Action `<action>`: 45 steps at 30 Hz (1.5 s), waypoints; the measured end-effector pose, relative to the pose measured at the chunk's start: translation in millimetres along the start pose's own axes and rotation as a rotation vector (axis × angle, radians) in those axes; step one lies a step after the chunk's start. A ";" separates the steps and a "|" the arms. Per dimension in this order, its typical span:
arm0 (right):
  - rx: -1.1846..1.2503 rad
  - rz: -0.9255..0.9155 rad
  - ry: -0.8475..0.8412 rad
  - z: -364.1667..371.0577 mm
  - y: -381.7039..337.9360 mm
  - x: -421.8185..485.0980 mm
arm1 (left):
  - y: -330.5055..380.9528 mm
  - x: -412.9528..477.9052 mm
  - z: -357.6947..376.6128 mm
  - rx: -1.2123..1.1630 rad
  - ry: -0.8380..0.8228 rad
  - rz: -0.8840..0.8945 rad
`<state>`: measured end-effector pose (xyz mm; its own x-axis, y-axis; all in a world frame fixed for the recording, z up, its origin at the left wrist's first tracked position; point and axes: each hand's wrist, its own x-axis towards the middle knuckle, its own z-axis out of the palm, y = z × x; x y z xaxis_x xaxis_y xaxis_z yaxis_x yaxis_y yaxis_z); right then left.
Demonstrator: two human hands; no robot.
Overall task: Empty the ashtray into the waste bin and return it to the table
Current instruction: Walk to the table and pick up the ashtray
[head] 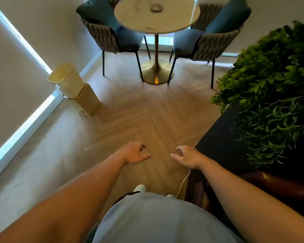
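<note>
bin (66, 79): floor, left wall, well apart | left hand (134, 153): empty, fingers loosely curled | ashtray (157, 8): on table (142, 20), straight ahead, well beyond both hands, round, no long axis | right hand (187, 156): empty, loosely curled, neither clearly nearer

Glass ashtray (157, 7) resting upright near the centre of the round marble desk (174, 21). Pale yellow waste bin (67, 79) standing on the floor by the left wall, well apart from the desk, its mouth open.
</note>
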<state>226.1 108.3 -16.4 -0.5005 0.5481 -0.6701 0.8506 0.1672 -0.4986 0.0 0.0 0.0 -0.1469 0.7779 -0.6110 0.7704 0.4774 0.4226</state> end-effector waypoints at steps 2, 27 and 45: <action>0.006 0.021 -0.004 2.6 4.4 -0.6 | -1.4 -1.7 5.6 -0.042 0.000 -0.023; 0.076 0.121 0.015 -80.3 -85.2 163.8 | -74.5 162.3 -138.0 -0.134 -0.071 0.021; 0.062 0.098 -0.003 -175.7 -121.7 302.7 | -77.4 286.9 -235.5 -0.174 -0.110 -0.022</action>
<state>-0.6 397.9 -61.9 -0.4160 0.5573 -0.7186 0.8839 0.0619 -0.4636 -247.9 282.5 -50.3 -0.0871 0.7217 -0.6867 0.6473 0.5650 0.5116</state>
